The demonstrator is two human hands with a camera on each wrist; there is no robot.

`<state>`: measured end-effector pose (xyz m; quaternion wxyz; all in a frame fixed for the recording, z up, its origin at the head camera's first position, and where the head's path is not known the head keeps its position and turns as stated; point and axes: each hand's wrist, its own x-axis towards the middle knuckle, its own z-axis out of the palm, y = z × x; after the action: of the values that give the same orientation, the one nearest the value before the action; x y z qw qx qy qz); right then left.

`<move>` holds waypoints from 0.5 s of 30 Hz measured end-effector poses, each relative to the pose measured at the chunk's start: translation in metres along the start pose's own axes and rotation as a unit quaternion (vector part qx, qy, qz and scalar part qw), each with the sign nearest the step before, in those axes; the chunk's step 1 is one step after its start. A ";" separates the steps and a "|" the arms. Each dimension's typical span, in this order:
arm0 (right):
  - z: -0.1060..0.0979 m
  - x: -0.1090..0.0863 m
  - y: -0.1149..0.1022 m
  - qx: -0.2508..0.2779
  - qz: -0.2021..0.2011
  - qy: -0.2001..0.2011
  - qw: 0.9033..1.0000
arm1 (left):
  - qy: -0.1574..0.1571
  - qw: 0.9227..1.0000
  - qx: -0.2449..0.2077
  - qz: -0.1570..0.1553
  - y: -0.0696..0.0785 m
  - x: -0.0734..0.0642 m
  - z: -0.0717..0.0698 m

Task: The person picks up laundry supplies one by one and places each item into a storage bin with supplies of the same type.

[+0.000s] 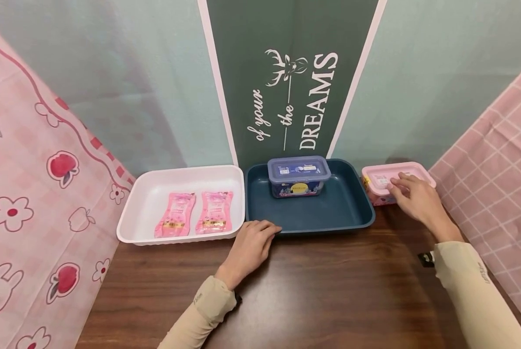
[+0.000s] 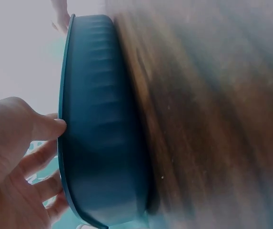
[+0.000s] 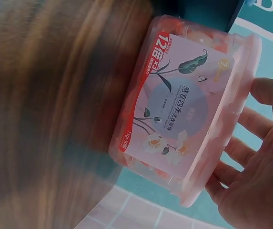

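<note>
My left hand [image 1: 250,245] rests at the near left corner of the dark blue tray [image 1: 312,213]. In the left wrist view its thumb tip touches the tray's rim [image 2: 62,157], while the other fingertips are partly hidden behind that rim. Over to the right, my right hand [image 1: 417,198] lies over the pink lid of a plastic tub [image 1: 378,198]. Its thumb and loosely spread fingers touch the lid [image 3: 222,138] in the right wrist view; the tub's front carries a flower label [image 3: 184,105]. A purple-lidded tub [image 1: 298,177] sits inside the blue tray, toward its back.
Left of the blue tray stands a white tray [image 1: 140,198] with two pink pouches, one pouch [image 1: 176,214] left of the other pouch [image 1: 215,212]. Both trays stand on a brown wooden table [image 1: 330,291]. Patterned cloth walls [image 1: 155,87] close off the back and sides.
</note>
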<state>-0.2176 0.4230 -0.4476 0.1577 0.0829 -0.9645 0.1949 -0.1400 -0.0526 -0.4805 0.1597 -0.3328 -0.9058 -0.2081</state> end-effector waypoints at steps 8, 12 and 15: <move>-0.005 -0.023 -0.006 0.005 0.001 0.014 1.000 | 0.027 1.000 -0.011 0.001 0.005 -0.006 0.003; -0.007 -0.032 -0.008 0.002 -0.005 0.020 1.000 | 0.032 0.999 -0.016 -0.001 0.007 -0.007 0.003; -0.008 -0.038 -0.009 0.005 -0.012 0.025 1.000 | 0.029 0.999 -0.019 -0.004 0.010 -0.007 0.003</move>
<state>-0.1781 0.4219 -0.4504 0.1834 0.0903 -0.9584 0.1993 -0.1289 -0.0480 -0.4838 0.1791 -0.3263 -0.8977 -0.2359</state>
